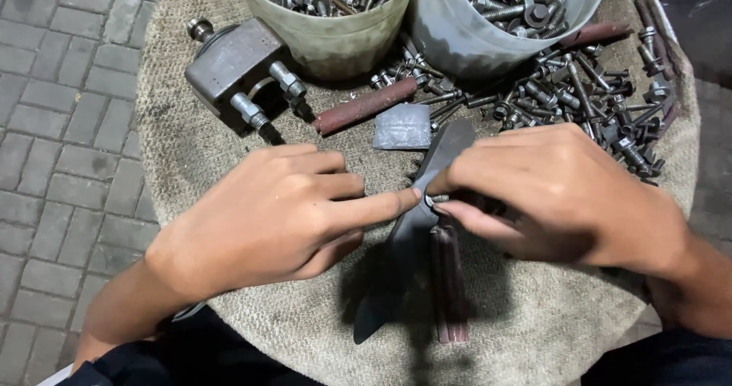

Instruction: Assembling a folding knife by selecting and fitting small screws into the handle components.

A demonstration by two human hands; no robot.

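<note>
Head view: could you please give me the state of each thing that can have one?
Left tub: upright, holding bolts.
Right tub: upright, holding bolts.
Metal blade: flat on sacking, pinched by both hands.
Left hand: forefinger on blade.
Right hand: pinching at blade.
Loose bolts: scattered.

two buckets (335,39) of bolts, metal block (232,66) — rusty rod (364,106)
</note>
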